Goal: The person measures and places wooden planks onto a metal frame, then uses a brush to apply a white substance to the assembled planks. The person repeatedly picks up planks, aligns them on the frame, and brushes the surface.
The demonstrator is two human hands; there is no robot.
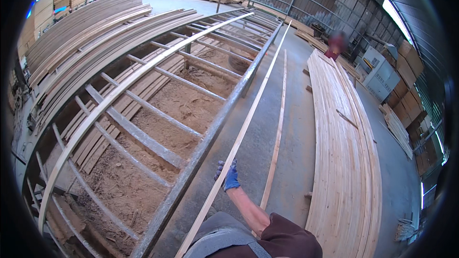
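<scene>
Your right hand has its gloved fingers closed around the long wooden strip, which runs toward one o'clock and back toward seven; your left hand is out of view, so its fingers I cannot tell. If your wrist twists, the far end could perhaps swing into the metal rail on its ten-o'clock side.

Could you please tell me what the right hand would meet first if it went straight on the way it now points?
Beyond the strip it holds, the right hand would probably meet the metal rail first, though their relative height and depth are unclear.
</scene>
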